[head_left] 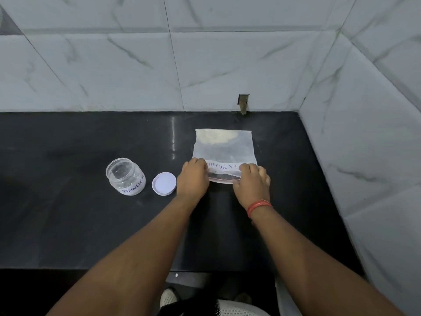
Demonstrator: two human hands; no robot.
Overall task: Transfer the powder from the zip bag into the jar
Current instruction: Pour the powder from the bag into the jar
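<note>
A clear zip bag [224, 147] lies flat on the black counter [68, 224], with pale powder gathered at its far end and a handwritten label near its zip edge. My left hand [192, 179] grips the near left corner of the bag. My right hand [251, 181] pinches the near right corner at the zip. To the left stands an open clear jar [125, 175] labelled POWDER, upright and with nothing visible inside. Its white lid [164, 183] lies flat between the jar and my left hand.
White marble-look tiled walls [205, 65] close the counter at the back and on the right. A small dark hole in the tile [243, 103] sits just behind the bag. The counter's front edge runs below my forearms; shoes show on the floor.
</note>
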